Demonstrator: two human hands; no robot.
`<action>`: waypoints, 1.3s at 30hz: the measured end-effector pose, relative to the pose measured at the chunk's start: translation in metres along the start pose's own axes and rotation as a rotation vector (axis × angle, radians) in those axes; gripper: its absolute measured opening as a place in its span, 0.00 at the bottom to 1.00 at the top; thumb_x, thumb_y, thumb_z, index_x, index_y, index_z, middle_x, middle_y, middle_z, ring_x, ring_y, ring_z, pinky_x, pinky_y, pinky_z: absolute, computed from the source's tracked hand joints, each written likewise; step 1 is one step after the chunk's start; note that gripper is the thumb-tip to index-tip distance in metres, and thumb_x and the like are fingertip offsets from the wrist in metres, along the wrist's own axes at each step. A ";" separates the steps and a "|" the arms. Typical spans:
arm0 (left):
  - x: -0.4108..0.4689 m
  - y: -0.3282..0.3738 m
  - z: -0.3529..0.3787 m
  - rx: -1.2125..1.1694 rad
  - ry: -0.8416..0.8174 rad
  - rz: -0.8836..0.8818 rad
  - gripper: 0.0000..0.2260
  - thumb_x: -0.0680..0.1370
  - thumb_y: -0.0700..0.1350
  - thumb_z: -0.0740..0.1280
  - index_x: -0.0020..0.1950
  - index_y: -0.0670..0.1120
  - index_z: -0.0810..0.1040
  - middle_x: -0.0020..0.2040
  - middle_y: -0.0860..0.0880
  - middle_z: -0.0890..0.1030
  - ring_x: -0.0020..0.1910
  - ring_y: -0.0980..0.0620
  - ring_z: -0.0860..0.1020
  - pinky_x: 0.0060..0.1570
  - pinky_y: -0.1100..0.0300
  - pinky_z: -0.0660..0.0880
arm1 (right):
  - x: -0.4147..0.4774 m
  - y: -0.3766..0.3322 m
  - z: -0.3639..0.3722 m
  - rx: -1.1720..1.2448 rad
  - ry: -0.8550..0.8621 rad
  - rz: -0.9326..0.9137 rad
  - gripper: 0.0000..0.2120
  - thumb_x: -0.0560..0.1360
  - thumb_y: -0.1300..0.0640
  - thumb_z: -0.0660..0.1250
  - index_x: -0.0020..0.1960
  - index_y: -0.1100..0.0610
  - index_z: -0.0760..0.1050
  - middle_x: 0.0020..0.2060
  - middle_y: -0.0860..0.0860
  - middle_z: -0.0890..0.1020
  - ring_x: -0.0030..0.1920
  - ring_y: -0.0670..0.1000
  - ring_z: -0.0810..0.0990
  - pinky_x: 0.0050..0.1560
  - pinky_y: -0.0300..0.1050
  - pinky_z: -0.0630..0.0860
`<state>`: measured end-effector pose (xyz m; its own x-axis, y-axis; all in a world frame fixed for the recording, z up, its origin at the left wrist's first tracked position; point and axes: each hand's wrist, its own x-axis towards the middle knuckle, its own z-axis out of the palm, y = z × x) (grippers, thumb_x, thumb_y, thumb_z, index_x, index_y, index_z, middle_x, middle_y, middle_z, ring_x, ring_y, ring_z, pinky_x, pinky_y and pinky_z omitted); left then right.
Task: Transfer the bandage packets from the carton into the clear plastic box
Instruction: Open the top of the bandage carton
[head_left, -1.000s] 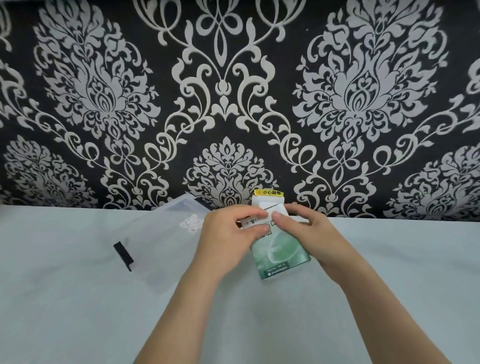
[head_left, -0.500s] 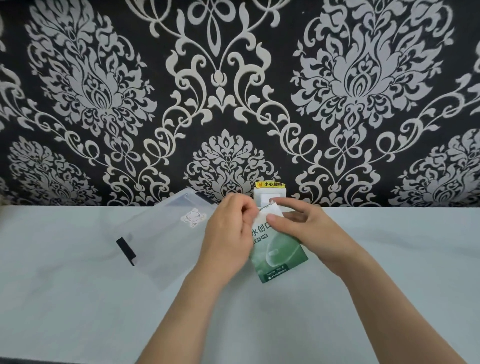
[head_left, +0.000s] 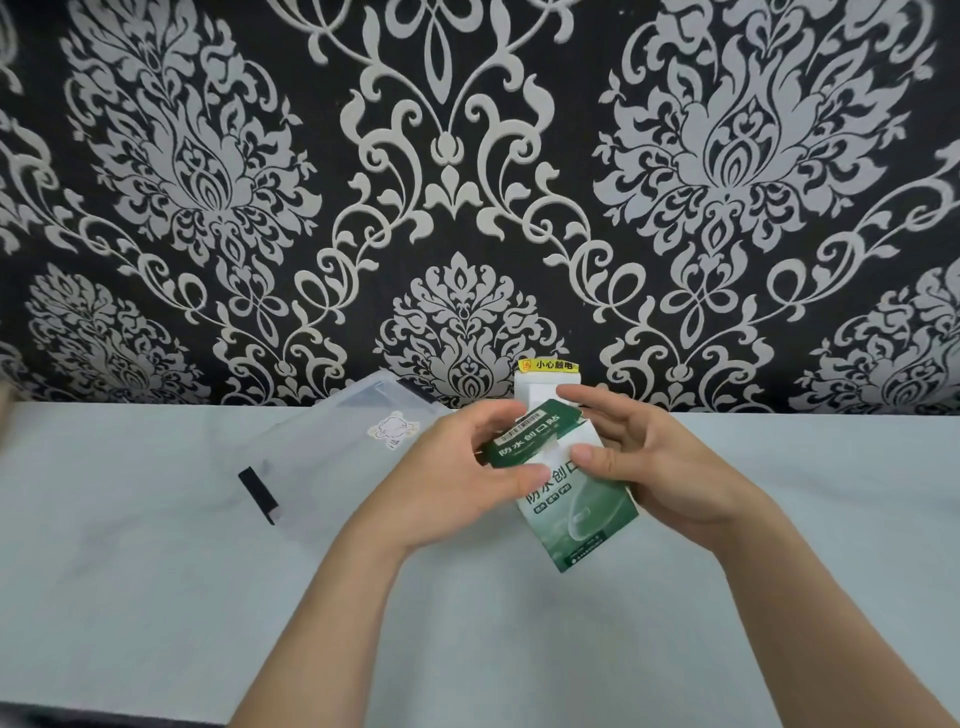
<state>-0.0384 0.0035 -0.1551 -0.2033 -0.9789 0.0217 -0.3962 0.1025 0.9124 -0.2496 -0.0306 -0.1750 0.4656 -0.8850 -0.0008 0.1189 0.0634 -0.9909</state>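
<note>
A green and white bandage carton (head_left: 576, 519) is held tilted above the pale table, its top flap (head_left: 530, 434) folded open toward me. My left hand (head_left: 457, 478) grips the carton's upper left side, thumb on its front just under the flap. My right hand (head_left: 654, 467) holds the right side, thumb on the front face, fingers behind the top. No bandage packets are visible. The clear plastic box (head_left: 332, 457) lies to the left of my hands, with a small sticker on its lid and a black clasp (head_left: 258, 494) at its near end.
A white wall socket with a yellow warning label (head_left: 549, 375) sits behind the carton against the black and white patterned wall. The pale table (head_left: 156, 597) spreads out in front and to both sides.
The carton's top flap has swung open toward me. Both hands have shifted their hold around the carton's upper end. The view has tilted slightly.
</note>
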 end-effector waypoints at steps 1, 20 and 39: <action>0.000 0.001 0.000 0.000 0.040 0.001 0.24 0.69 0.46 0.78 0.64 0.53 0.77 0.56 0.60 0.81 0.55 0.68 0.77 0.60 0.64 0.73 | 0.001 0.000 -0.001 -0.014 -0.006 -0.003 0.31 0.67 0.62 0.76 0.68 0.53 0.73 0.64 0.55 0.78 0.65 0.54 0.76 0.69 0.57 0.68; 0.024 0.004 0.041 -0.247 0.620 -0.031 0.08 0.76 0.44 0.68 0.52 0.51 0.71 0.36 0.49 0.84 0.39 0.48 0.83 0.46 0.45 0.80 | -0.007 -0.009 0.002 -0.459 0.199 -0.051 0.16 0.72 0.54 0.72 0.60 0.48 0.78 0.52 0.44 0.83 0.52 0.43 0.82 0.49 0.35 0.75; 0.009 0.031 0.054 0.318 0.204 -0.236 0.25 0.70 0.60 0.66 0.65 0.54 0.67 0.54 0.58 0.75 0.54 0.52 0.75 0.53 0.55 0.73 | -0.011 -0.010 0.005 -0.964 0.552 0.077 0.23 0.79 0.48 0.61 0.31 0.62 0.71 0.26 0.55 0.75 0.32 0.56 0.73 0.35 0.48 0.71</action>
<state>-0.1006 0.0075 -0.1488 0.0938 -0.9936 -0.0630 -0.6729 -0.1099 0.7316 -0.2516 -0.0189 -0.1643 -0.0394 -0.9930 0.1112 -0.7363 -0.0464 -0.6751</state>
